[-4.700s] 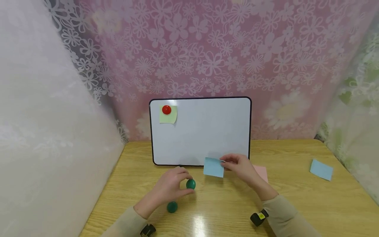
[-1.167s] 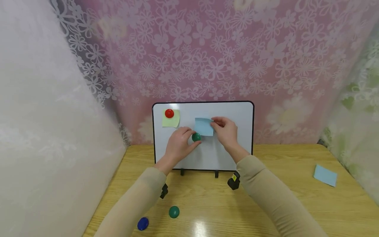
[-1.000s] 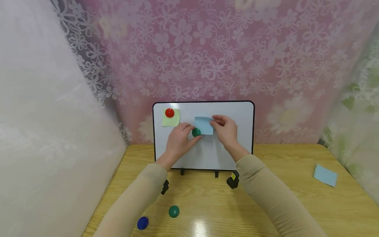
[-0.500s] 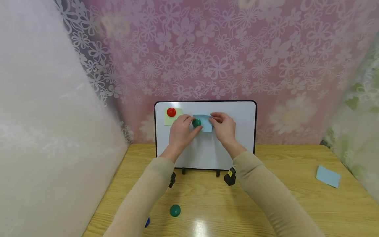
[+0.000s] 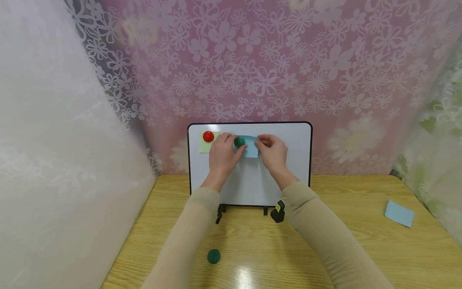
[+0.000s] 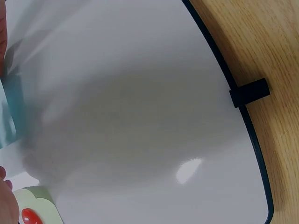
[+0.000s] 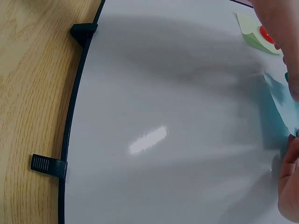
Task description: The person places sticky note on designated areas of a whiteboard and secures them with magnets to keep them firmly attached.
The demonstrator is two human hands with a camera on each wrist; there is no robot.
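Note:
My left hand (image 5: 221,154) pinches a green round magnet (image 5: 240,141) between thumb and fingers, over the left part of a blue sticky note (image 5: 250,149). The note's right edge is pinched by my right hand (image 5: 273,153). Both hands are in front of the upper middle of a whiteboard (image 5: 249,184). In the right wrist view the note (image 7: 282,105) stands slightly off the board at its lower edge. Whether the magnet touches the note cannot be told. Left of my left hand, a red magnet (image 5: 208,136) holds a pale green note (image 5: 205,147), partly hidden by the hand.
A second green magnet (image 5: 213,256) lies on the wooden table (image 5: 252,241) in front of the board. Far right on the table is another blue note (image 5: 399,213). Black feet (image 5: 265,210) support the board's lower edge. Curtains hang behind and at both sides.
Both hands have risen from near the table to the board's upper part with the magnet and the blue note. Lately the magnet has moved up across the note. My left sleeve now hides the blue magnet.

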